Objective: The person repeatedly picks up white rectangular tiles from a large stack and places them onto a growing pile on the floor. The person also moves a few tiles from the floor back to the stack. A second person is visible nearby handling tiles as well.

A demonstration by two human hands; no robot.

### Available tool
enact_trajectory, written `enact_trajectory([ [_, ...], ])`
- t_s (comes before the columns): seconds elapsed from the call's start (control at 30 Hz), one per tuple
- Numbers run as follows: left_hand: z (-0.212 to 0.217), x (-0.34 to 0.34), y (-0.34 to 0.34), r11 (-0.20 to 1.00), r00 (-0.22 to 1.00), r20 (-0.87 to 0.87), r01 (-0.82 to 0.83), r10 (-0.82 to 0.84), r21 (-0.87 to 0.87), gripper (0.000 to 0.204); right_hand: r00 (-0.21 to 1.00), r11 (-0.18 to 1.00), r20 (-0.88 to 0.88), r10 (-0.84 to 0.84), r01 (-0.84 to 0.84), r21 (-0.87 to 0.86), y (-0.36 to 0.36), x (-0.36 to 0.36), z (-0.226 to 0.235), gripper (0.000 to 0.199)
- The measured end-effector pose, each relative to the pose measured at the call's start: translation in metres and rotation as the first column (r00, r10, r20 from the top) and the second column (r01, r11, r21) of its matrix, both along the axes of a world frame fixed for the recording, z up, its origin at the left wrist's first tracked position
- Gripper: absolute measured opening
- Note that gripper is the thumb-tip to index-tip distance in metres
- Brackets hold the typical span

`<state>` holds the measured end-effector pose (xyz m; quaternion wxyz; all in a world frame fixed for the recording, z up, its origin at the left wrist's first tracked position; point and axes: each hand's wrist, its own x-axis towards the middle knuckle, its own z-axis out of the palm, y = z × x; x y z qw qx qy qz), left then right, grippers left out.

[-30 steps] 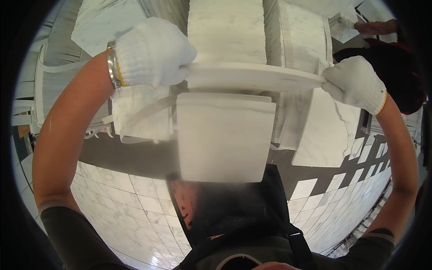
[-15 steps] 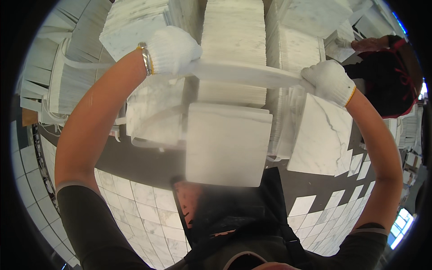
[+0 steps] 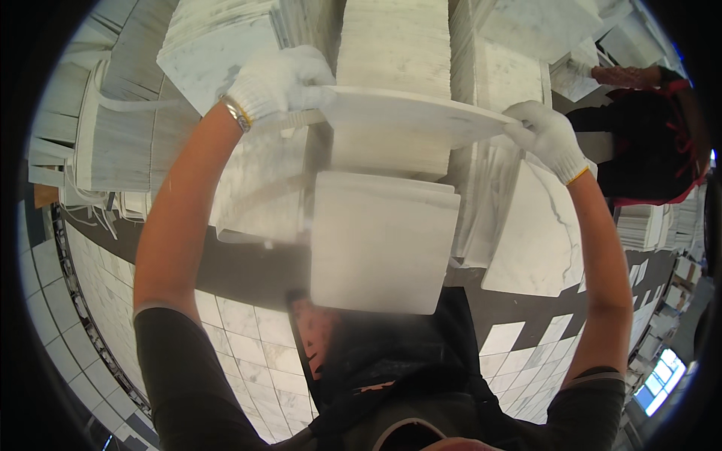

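My left hand (image 3: 280, 83), in a white knit glove, is closed on the left end of a white marble tile (image 3: 414, 114). Gripping the opposite end is my gloved right hand (image 3: 547, 137). The tile is held tilted, so its face looks narrow, and it passes in front of a long row of upright tiles (image 3: 392, 52). Nearer to me, below the raised tile, a front tile (image 3: 383, 244) lies face up at the end of that row. A grey-veined tile (image 3: 535, 229) leans to the right, under my right forearm.
More tile stacks (image 3: 218, 56) stand at the left, with loose white straps (image 3: 139, 105) beside them. At the far right a person in dark clothes (image 3: 639, 143) reaches toward other stacks. Pale square tiles (image 3: 248, 331) cover the floor around a grey strip (image 3: 241, 267).
Both forearms have drawn inward. The left end of the held tile has risen slightly, and more of its face shows. The person at the right has shifted slightly.
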<state>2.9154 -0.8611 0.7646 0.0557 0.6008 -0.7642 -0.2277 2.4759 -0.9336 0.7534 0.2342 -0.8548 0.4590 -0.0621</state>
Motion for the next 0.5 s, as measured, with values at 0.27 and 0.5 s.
enact_trajectory([
  [0.27,-0.159,-0.027,0.01,0.825,0.242,-0.828,-0.417,0.506,0.382,0.046,0.735,0.706,0.19,-0.651,0.493,0.51,0.014,0.022,-0.18,0.046],
  [0.5,-0.11,-0.018,-0.012,0.712,0.186,-0.739,-0.494,0.648,0.499,0.054,0.453,0.701,0.544,-0.706,0.334,0.631,-0.007,0.044,-0.129,0.059],
])
